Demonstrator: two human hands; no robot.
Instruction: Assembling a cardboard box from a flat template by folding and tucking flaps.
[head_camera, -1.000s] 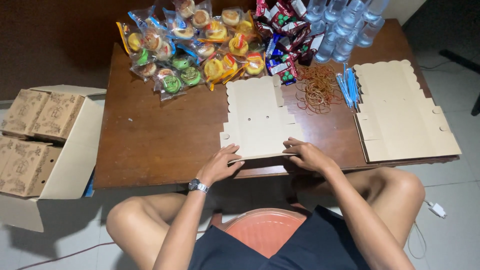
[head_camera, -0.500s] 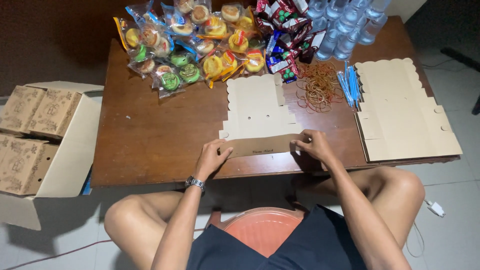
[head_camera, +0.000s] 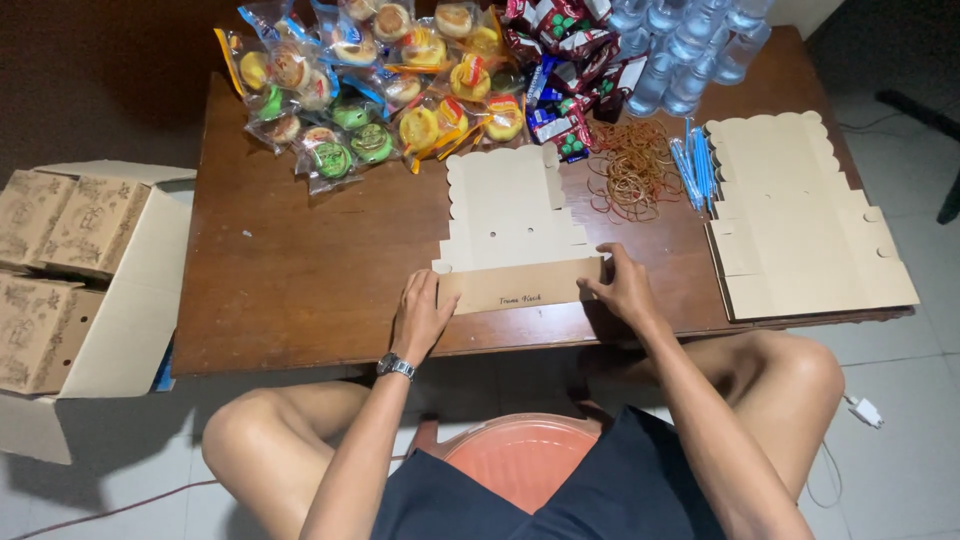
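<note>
Flat die-cut cardboard box blank (head_camera: 515, 225) at the near edge of the brown wooden table (head_camera: 300, 270), its near flap folded up. Left hand (head_camera: 422, 315) and right hand (head_camera: 622, 287) pinch the flap's 2 ends. Far: wrapped snacks (head_camera: 370, 60), rubber bands (head_camera: 630, 170). Right: stacked blanks (head_camera: 800, 220).
</note>
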